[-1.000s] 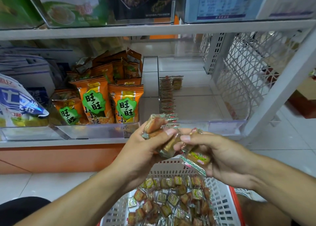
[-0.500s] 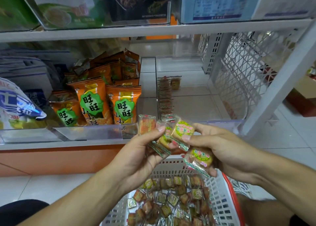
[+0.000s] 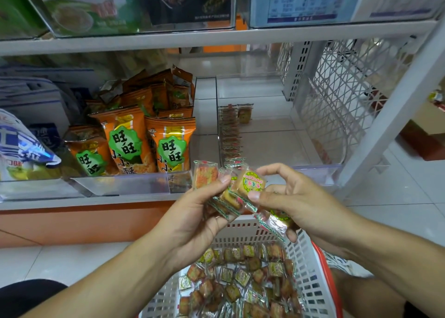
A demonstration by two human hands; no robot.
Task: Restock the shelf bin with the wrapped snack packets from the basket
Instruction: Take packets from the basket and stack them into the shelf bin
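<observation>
Wrapped snack packets [image 3: 250,184], small square biscuits in clear crinkled film with green-and-red printed edges, are bunched between the two hands just in front of the clear plastic shelf bin [image 3: 277,134]. The left hand [image 3: 192,211] grasps a fanned stack of several packets, thumb pressed across their faces and fingers curled beneath. The right hand [image 3: 296,199] pinches the foremost packet, the one with a round green label, between thumb and forefinger, and its lower fingers curl round a second packet [image 3: 277,217] tucked against the palm. Directly below the hands, nearer the camera than the bin, sits a white slotted plastic basket with a red rim [image 3: 303,264], its floor covered by a loose heap of the same packets [image 3: 240,281]. Inside the bin, a single row of packets [image 3: 231,139] stands on edge along its left wall, running from front to back, with one more packet [image 3: 245,112] upright at the far end; the rest of the bin's floor is bare. Left of the bin, behind a clear divider, orange snack bags with green labels [image 3: 144,137] stand packed together, and further left lies a blue-and-white foil bag [image 3: 21,146]. To the right of the bin rises a white lattice side panel [image 3: 342,88], and above it a white shelf board [image 3: 216,35] carries boxed goods.
</observation>
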